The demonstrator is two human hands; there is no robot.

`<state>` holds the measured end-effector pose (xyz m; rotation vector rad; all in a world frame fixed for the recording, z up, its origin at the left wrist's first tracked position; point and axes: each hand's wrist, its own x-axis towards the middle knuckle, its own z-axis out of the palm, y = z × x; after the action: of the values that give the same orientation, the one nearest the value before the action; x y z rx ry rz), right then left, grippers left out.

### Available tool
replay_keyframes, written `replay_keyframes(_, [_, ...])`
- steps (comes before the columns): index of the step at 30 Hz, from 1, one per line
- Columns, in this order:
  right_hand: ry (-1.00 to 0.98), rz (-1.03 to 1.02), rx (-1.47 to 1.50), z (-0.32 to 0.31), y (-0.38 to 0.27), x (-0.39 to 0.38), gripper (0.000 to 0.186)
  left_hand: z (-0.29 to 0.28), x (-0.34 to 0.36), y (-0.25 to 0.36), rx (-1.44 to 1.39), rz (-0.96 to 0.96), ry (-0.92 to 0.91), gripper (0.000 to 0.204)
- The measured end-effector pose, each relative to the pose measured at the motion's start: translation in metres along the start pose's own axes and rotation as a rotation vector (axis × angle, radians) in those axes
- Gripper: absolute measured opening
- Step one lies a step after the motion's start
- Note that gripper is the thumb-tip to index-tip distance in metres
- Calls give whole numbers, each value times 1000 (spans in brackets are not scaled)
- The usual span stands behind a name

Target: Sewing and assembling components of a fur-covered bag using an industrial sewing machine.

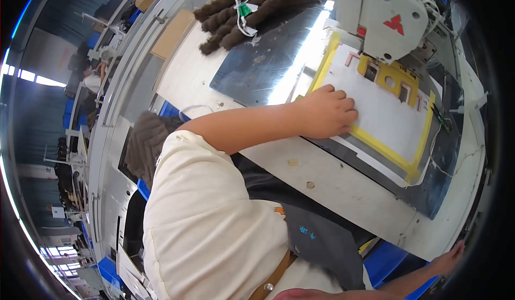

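Note:
My left hand rests with curled fingers over the near left side of a white sheet in a yellow-edged template; whatever lies under its fingers is hidden. A yellow cutout plate sits on the sheet, beneath the white sewing machine head. Green-handled snips lie to the right of the template. My right hand is low at the right, by the table's near edge, fingers bent; what they hold, if anything, is too small to tell.
Several brown twisted bundles with white ties lie on the metal plate at upper left. Grey folded fabric sits left of my arm over a blue bin. Cardboard edges the table. A co-worker is at a far-left workstation.

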<state>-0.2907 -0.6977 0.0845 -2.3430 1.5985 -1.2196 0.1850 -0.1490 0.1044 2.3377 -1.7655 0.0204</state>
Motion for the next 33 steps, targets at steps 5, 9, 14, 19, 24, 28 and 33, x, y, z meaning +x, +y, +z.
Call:
replay_keyframes(5, [-462,-218,380,46,-162,-73,30,-65,-148,-76,271,-536,128,27])
replay_keyframes(9, [-671,-267,532,87,-183,-94,24,-142,-343,-104,385,-1361,-3,34])
replay_keyframes(14, [-848,-166,546,117,-172,-101,22,-162,-527,-51,183,-1788,-255,62])
replay_keyframes(19, [-822,-205,502,119,-170,-106,22,-122,-534,-11,356,-1703,-123,75])
replay_keyframes(24, [-795,-199,518,115,-179,-113,20,-124,-419,-11,25,-1722,-106,65])
replay_keyframes(28, [-778,-238,486,111,-183,-115,20,-115,-352,19,2,-1673,-293,66])
replay_keyframes(33, [-746,-318,468,110,-184,-115,19,-120,-349,28,36,-1594,-364,69])
